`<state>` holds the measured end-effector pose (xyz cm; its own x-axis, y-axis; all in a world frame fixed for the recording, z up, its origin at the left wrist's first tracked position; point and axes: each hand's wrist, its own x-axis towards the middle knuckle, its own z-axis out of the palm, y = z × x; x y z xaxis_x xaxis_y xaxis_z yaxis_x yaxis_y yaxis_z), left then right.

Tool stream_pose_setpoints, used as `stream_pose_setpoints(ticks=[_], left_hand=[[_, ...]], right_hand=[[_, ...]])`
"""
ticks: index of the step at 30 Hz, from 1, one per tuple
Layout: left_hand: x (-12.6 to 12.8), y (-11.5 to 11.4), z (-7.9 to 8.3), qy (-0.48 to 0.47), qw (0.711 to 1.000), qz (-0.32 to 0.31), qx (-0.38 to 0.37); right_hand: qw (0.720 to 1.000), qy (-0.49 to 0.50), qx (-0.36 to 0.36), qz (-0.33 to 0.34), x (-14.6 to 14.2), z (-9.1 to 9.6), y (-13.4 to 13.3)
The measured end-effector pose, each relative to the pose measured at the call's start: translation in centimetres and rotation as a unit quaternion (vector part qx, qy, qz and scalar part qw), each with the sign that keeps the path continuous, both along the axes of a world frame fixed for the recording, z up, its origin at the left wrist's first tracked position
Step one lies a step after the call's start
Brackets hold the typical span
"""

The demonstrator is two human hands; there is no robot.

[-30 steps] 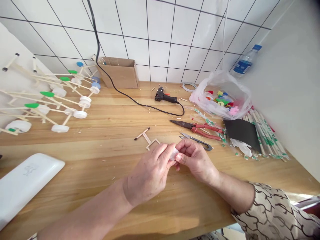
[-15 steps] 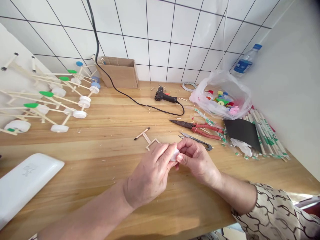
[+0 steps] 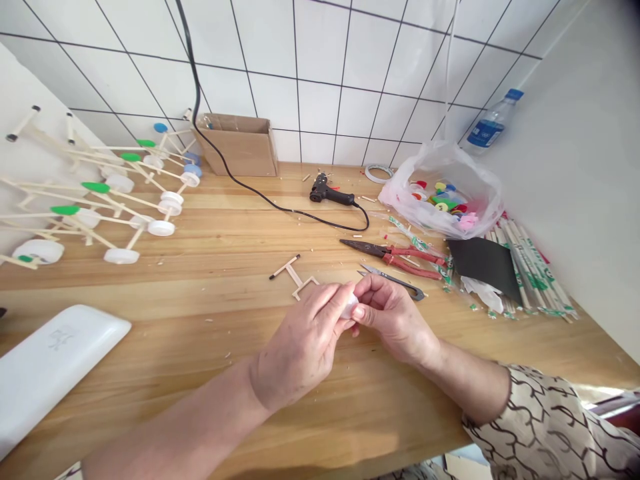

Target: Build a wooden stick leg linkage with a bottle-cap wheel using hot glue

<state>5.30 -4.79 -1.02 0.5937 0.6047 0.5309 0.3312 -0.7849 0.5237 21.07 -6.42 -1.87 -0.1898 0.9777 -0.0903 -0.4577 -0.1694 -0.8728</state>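
Observation:
My left hand [image 3: 300,343] and my right hand [image 3: 393,317] meet over the middle of the wooden table [image 3: 210,313]. Between their fingertips they pinch a small white cap-like piece [image 3: 349,307], mostly hidden by the fingers. Just beyond the hands lies a small frame of glued wooden sticks [image 3: 295,275]. A pair of small snips [image 3: 393,280] lies right behind my right hand.
Red-handled pliers [image 3: 395,257], a black glue gun [image 3: 330,194] with its cord, a plastic bag of coloured caps [image 3: 445,197], black sheet [image 3: 483,263], wrapped chopsticks [image 3: 525,263], cardboard box [image 3: 240,143], water bottle [image 3: 490,123]. Stick-and-cap models [image 3: 100,207] stand at left; a white tray [image 3: 45,367] lies near left.
Both hands have stayed in place and only shifted slightly toward the far side, fingers working the white piece between them.

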Motion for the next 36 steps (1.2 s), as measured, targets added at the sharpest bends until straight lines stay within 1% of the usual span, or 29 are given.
stream_pose_setpoints(ticks=[6,11,16,20,28,33,36], left_hand=[[0.1,-0.2,-0.3,0.005,1.000,0.015,0.021],[-0.2,0.3,-0.7,0.004,1.000,0.011,-0.010],[-0.5,0.6,-0.6,-0.004,1.000,-0.002,-0.004],[-0.6,0.8,-0.6,-0.004,0.999,-0.010,-0.035],[-1.0,1.0,-0.9,-0.028,0.998,-0.018,-0.053],[-1.1,1.2,-0.8,-0.054,0.996,0.003,-0.065],[-1.0,1.3,-0.5,-0.085,0.994,-0.001,-0.069]], right_hand=[[1.000,-0.012,0.000,-0.014,-0.2,-0.1,-0.1],[1.000,-0.007,-0.004,0.005,0.3,0.0,0.5],[0.999,-0.018,-0.014,0.026,0.5,0.0,0.7],[0.999,-0.025,-0.021,0.032,0.5,0.0,0.6],[0.997,-0.057,-0.001,0.053,0.9,0.3,0.7],[0.995,-0.091,0.026,0.039,1.0,0.4,0.6],[0.992,-0.112,0.051,0.029,1.1,0.4,0.5]])
